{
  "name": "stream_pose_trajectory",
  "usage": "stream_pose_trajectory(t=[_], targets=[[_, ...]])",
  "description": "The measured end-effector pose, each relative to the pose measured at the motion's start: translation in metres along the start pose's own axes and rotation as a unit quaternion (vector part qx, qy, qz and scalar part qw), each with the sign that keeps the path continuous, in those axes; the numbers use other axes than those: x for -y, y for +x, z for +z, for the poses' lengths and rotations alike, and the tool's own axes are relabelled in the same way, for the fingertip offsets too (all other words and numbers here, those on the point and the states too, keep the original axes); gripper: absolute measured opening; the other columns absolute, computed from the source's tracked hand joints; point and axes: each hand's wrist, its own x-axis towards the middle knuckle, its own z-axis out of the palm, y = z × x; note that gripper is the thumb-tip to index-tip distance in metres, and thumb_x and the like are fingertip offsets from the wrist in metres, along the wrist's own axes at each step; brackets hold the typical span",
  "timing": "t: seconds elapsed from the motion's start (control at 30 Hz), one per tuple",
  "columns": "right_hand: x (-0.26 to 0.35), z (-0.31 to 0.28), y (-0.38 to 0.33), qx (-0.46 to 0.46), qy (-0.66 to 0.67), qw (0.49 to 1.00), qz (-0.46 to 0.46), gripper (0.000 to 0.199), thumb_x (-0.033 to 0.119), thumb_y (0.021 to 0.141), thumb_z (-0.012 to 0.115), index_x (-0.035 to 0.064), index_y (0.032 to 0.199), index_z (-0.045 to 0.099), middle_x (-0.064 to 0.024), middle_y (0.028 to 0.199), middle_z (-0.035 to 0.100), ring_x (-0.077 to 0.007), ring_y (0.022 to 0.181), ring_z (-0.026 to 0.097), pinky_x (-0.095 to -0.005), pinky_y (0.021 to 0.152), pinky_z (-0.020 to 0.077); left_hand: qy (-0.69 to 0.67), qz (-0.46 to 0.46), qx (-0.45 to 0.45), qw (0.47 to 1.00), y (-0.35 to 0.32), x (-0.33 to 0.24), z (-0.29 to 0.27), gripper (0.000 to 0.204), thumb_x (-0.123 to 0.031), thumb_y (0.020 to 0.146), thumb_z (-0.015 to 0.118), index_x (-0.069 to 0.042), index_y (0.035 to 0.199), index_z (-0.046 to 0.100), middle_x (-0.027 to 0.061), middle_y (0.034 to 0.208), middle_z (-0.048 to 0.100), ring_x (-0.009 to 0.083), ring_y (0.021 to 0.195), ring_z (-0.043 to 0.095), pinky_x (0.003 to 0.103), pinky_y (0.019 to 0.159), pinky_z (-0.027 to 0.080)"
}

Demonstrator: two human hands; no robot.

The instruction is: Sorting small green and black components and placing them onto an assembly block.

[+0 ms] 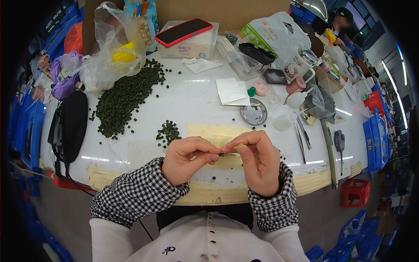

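Observation:
My left hand (188,158) and my right hand (257,159) meet above the near edge of the white table (192,100). Both pinch one tiny dark green piece (222,154) between thumb and fingertips. Most of the piece is hidden by the fingers. Just beyond my left hand lies a small heap of dark green pellets (168,132). A much larger pile of the same pellets (124,98) spreads across the table's left side. Checkered sleeves cover both wrists.
A black pouch (72,124) lies at the left edge. Clear plastic bags (111,52), a clear box (187,46) with a red-cased phone (183,31) on it, a round metal lid (253,114), tweezers (301,139), a mug (299,65) and a tape roll (297,85) stand farther back and right.

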Motion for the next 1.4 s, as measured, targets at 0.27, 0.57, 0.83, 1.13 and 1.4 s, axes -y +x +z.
stream_pose_trajectory(t=[0.27,0.57,0.83,1.13,1.4], targets=[[-0.003,-0.001,0.0,0.006,-0.027,0.999,-0.017,0.008,0.002,0.096,0.054,-0.0047,0.1,0.056,-0.0125,0.09,0.065,-0.0174,0.084,0.068,-0.0256,0.072,0.0544,0.006,-0.005,0.002,1.0,0.0,-0.002,0.0,0.017,0.006,0.089,0.062,0.003,0.104,0.067,0.0115,0.093,0.066,0.0147,0.084,0.066,0.026,0.077,0.055],[0.001,-0.002,-0.001,-0.093,-0.078,0.992,-0.022,0.003,-0.001,0.092,0.058,-0.003,0.093,0.058,-0.012,0.089,0.065,-0.0209,0.077,0.067,-0.027,0.07,0.0529,0.006,0.012,-0.007,1.0,-0.001,-0.002,0.0,0.017,0.009,0.088,0.061,0.005,0.103,0.067,0.012,0.091,0.066,0.0152,0.082,0.066,0.026,0.076,0.055],[-0.013,-0.006,0.0,-0.03,-0.367,0.925,-0.089,0.013,0.001,0.081,0.067,0.001,0.091,0.059,-0.011,0.089,0.062,-0.03,0.08,0.059,-0.0365,0.069,0.0489,0.017,0.028,-0.01,0.999,0.0,-0.004,0.001,0.017,0.009,0.087,0.062,0.004,0.102,0.067,0.0123,0.093,0.066,0.0147,0.082,0.065,0.025,0.076,0.055],[0.0,0.0,-0.013,-0.052,-0.31,0.943,-0.113,0.023,-0.003,0.076,0.07,0.001,0.099,0.067,-0.0105,0.09,0.063,-0.0267,0.079,0.058,-0.0338,0.067,0.0483,0.01,0.032,-0.015,0.999,-0.003,-0.004,0.001,0.017,0.009,0.087,0.062,0.005,0.103,0.068,0.0122,0.093,0.066,0.0145,0.083,0.065,0.025,0.076,0.055],[0.002,0.016,-0.029,-0.026,-0.214,0.973,-0.084,0.036,-0.007,0.076,0.07,0.0007,0.111,0.068,-0.0095,0.091,0.064,-0.0229,0.074,0.057,-0.0295,0.064,0.0474,0.005,0.037,-0.028,0.999,-0.002,-0.002,0.002,0.017,0.009,0.087,0.062,0.004,0.103,0.068,0.0118,0.092,0.066,0.0145,0.082,0.065,0.025,0.076,0.055]])
